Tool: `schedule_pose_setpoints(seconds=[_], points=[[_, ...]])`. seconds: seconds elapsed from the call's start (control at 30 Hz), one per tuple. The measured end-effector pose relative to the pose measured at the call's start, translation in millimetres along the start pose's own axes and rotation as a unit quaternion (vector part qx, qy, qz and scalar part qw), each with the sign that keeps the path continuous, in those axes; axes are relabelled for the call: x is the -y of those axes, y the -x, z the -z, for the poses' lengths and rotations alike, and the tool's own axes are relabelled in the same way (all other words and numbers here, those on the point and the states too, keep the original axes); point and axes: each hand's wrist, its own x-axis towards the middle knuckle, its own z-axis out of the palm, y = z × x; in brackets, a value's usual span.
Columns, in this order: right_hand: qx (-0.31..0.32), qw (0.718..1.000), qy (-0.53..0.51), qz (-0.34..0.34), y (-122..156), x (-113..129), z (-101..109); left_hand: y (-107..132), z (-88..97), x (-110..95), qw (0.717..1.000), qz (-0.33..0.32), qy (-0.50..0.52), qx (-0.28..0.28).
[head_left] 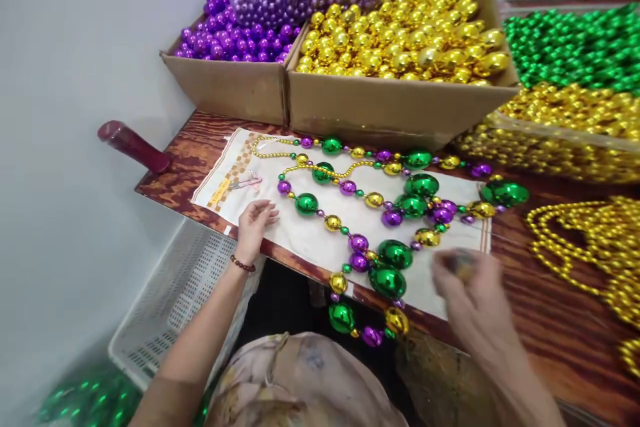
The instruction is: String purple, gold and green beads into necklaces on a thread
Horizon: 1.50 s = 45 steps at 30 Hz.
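A long necklace of large green, purple and gold beads (pixel 395 253) lies in loops on a white cloth (pixel 320 240) spread over the wooden table (pixel 550 327); its lower end hangs over the front edge. My left hand (pixel 254 227) rests on the cloth's left part with its fingers curled together, beside the strand and a small pink-handled tool (pixel 247 180). My right hand (pixel 467 287) is blurred by motion over the cloth's right end, near a gold bead; its fingers seem closed round something small that I cannot make out.
At the back stand cardboard boxes of purple beads (pixel 235 37) and gold beads (pixel 405 23). Clear bins of green beads (pixel 575 47) and gold beads (pixel 565 120) sit to the right. Gold strands (pixel 595 247) lie right. A white plastic crate (pixel 170 293) sits below left.
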Motion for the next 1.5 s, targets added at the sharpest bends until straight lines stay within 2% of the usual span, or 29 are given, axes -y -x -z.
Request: schedule_pose_setpoints(seconds=[0.07, 0.17, 0.23, 0.4, 0.53, 0.67, 0.77, 0.9, 1.03, 1.13, 1.23, 1.27, 1.33, 1.4, 1.43, 1.47, 1.5], points=[[0.123, 0.99, -0.004, 0.068, -30.2, 37.6, -29.8, -17.1, -3.4, -0.2, 1.0, -0.004, -0.008, 0.002], [0.17, 0.962, 0.023, 0.21, -69.1, 72.7, -70.9, -37.3, -8.6, -0.2, 0.998, 0.014, -0.049, 0.033], [0.206, 0.945, 0.057, 0.249, -90.5, 84.9, -92.0, -46.1, -12.9, -0.4, 0.995, 0.03, -0.088, 0.048], [0.247, 0.937, 0.13, 0.212, -128.0, 102.5, -122.2, -60.7, -24.9, -1.3, 0.983, 0.051, -0.174, 0.042], [0.296, 0.936, 0.022, 0.19, -146.3, 105.5, -131.3, -70.1, -33.7, 1.3, 0.983, 0.016, -0.181, 0.005], [0.338, 0.921, -0.144, 0.129, -155.5, 102.2, -127.3, -67.5, -44.7, 1.9, 0.996, 0.02, -0.087, -0.003], [0.34, 0.912, -0.213, 0.083, -155.0, 102.9, -118.0, -57.8, -54.2, -1.3, 1.0, 0.026, 0.003, 0.016], [0.292, 0.925, -0.227, 0.084, -148.6, 101.6, -104.9, -47.0, -65.7, -4.0, 0.998, -0.023, 0.06, 0.024], [0.245, 0.947, -0.197, 0.063, -140.4, 79.7, -88.7, -41.8, -75.3, -2.9, 0.992, -0.064, 0.089, 0.054], [0.262, 0.955, -0.128, 0.056, -133.5, 53.2, -74.6, -38.3, -80.9, -4.0, 0.987, -0.057, 0.117, 0.096], [0.251, 0.956, 0.075, 0.134, -124.8, 36.8, -63.4, -34.3, -86.4, -8.2, 0.981, -0.051, 0.137, 0.132], [0.247, 0.943, 0.159, 0.159, -121.8, 35.4, -61.0, -33.1, -88.2, -9.9, 0.979, -0.053, 0.135, 0.142], [0.262, 0.898, 0.304, 0.182, -116.6, 37.3, -58.2, -31.1, -91.5, -13.5, 0.977, -0.062, 0.123, 0.161], [0.293, 0.853, 0.392, 0.183, -114.0, 40.5, -55.8, -29.9, -94.0, -16.9, 0.975, -0.068, 0.116, 0.178], [0.304, 0.843, 0.403, 0.183, -114.1, 41.3, -53.7, -29.7, -94.8, -18.7, 0.973, -0.069, 0.117, 0.184], [0.31, 0.847, 0.391, 0.185, -115.1, 41.2, -50.6, -29.8, -95.3, -20.5, 0.972, -0.068, 0.122, 0.19], [0.312, 0.862, 0.353, 0.187, -117.2, 40.7, -46.6, -30.2, -95.7, -22.3, 0.97, -0.063, 0.129, 0.196]])
